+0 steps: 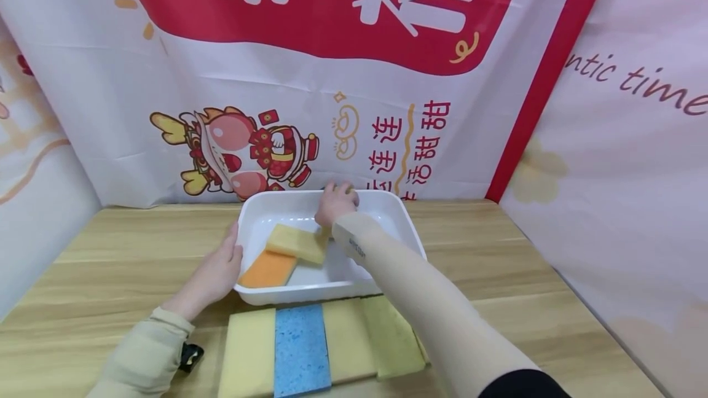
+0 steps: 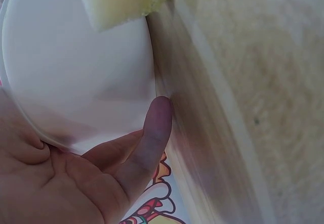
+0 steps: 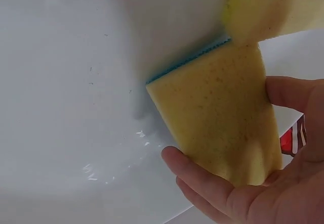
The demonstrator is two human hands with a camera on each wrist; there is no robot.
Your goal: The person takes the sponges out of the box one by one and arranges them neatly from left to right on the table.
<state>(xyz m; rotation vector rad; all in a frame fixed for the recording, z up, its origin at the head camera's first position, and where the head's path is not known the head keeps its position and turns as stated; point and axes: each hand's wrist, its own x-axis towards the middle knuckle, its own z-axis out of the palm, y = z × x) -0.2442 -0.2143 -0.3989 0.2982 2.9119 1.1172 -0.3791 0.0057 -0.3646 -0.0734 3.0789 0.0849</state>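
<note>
A white rectangular tray (image 1: 326, 292) stands on the table against the back cloth. My right hand (image 1: 336, 204) reaches into its far part and, in the right wrist view, grips a yellow sponge (image 3: 215, 115) with a thin blue layer along one edge. Thumb and fingers pinch it from opposite sides. In the tray a pale yellow sponge (image 1: 295, 242) lies partly over an orange sponge (image 1: 268, 270). My left hand (image 1: 218, 268) rests against the tray's left outer wall, its fingers fairly straight and holding nothing.
In front of the tray lies a row of sponges: a pale yellow one (image 1: 249, 349), a blue one (image 1: 301, 349), another yellow one (image 1: 348, 339) and an olive-green one (image 1: 391, 336). A printed cloth (image 1: 442, 97) hangs behind the wooden table (image 1: 498, 263).
</note>
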